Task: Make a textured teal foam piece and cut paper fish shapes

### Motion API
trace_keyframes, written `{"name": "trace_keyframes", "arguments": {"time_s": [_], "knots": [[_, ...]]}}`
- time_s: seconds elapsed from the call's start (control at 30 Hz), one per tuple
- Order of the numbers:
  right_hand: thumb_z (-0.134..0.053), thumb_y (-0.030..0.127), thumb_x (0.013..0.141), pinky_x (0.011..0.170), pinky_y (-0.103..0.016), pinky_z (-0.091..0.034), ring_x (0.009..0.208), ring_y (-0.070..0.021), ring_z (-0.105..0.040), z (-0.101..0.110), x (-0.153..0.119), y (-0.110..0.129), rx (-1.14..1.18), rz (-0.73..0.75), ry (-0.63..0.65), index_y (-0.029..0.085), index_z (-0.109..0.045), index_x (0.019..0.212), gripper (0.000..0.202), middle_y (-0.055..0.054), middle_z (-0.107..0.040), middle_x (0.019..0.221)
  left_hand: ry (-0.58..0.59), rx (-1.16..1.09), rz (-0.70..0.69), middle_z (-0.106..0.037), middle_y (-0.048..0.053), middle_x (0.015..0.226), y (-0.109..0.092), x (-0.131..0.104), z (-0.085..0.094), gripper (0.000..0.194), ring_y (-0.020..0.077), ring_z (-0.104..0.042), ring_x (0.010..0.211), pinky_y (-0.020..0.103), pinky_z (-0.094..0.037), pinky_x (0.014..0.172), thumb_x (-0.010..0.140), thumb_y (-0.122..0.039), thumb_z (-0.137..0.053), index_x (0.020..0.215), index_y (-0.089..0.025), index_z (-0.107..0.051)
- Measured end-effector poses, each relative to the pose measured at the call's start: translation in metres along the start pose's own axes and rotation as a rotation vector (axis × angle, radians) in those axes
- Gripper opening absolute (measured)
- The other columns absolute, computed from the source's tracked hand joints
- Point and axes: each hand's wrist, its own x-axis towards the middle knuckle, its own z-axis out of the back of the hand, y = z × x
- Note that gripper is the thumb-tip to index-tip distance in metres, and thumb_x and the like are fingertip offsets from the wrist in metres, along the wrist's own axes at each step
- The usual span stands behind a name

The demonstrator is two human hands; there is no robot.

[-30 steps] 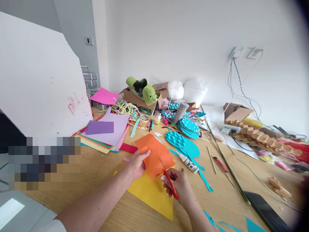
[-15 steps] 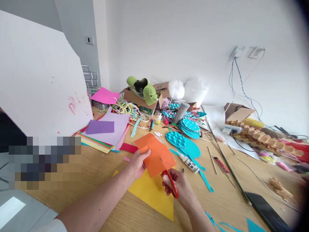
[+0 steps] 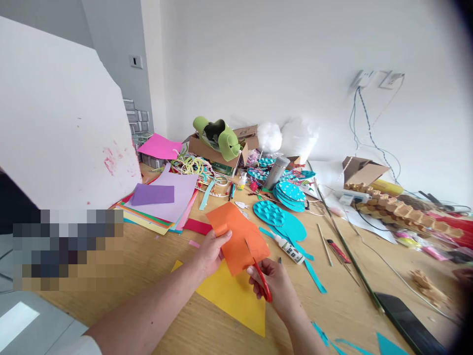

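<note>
My left hand [image 3: 213, 252] pinches the lower left edge of an orange paper sheet [image 3: 231, 236], thumb on top. In my right hand [image 3: 271, 281] are red-handled scissors [image 3: 263, 283], their blades at the sheet's lower right part, where a cut line runs into the paper. The sheet is held up in the air over a yellow paper sheet [image 3: 236, 301] lying on the table. To the right of my right hand lies a white glue bottle [image 3: 290, 250] among blue paper strips [image 3: 316, 277].
A stack of coloured paper [image 3: 162, 197] lies at the left, beside a large white board [image 3: 66, 123]. Blue scalloped ovals [image 3: 269, 214] and a grey metal bottle [image 3: 277, 172] are behind my hands. A long stick [image 3: 342, 241], a box cutter [image 3: 339, 251] and a black phone [image 3: 406, 323] lie to the right.
The orange sheet's lower right part has shifted slightly and its cut now shows more openly. Both hands stay nearly in place, with the scissors still at the sheet.
</note>
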Motion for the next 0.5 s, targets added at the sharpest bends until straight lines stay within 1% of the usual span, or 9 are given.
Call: {"name": "trace_keyframes", "arguments": {"time_s": [0.17, 0.33, 0.5], "knots": [[-0.083, 0.051, 0.050, 0.035, -0.021, -0.038, 0.037, -0.0090, -0.049, -0.0018, -0.0008, 0.0026, 0.015, -0.005, -0.003, 0.017, -0.052, 0.059, 0.047, 0.004, -0.054, 0.049, -0.012, -0.005, 0.010, -0.073, 0.010, 0.099, -0.0012, -0.0001, -0.0006, 0.036, 0.0309, -0.065, 0.103, 0.037, -0.050, 0.085, 0.061, -0.031, -0.085, 0.089, -0.016, -0.068], [-0.088, 0.042, 0.044, 0.038, -0.021, -0.038, 0.040, -0.0083, -0.049, -0.0019, -0.0018, 0.0058, 0.054, 0.028, 0.032, 0.016, -0.056, 0.066, 0.047, 0.006, -0.053, 0.050, -0.032, -0.011, 0.028, -0.073, 0.008, 0.098, -0.0029, 0.0009, 0.0013, 0.040, 0.0267, -0.068, 0.096, 0.030, -0.053, 0.072, 0.061, -0.031, -0.085, 0.094, -0.016, -0.067], [-0.087, 0.042, 0.046, 0.041, -0.022, -0.039, 0.042, -0.0093, -0.050, -0.0003, -0.0023, 0.0067, 0.057, 0.031, 0.062, 0.015, -0.059, 0.071, 0.047, 0.005, -0.055, 0.051, -0.073, -0.026, 0.040, -0.073, 0.008, 0.093, -0.0011, 0.0038, 0.0047, 0.037, 0.0233, -0.069, 0.085, 0.027, -0.052, 0.064, 0.061, -0.027, -0.084, 0.091, -0.016, -0.066]]}}
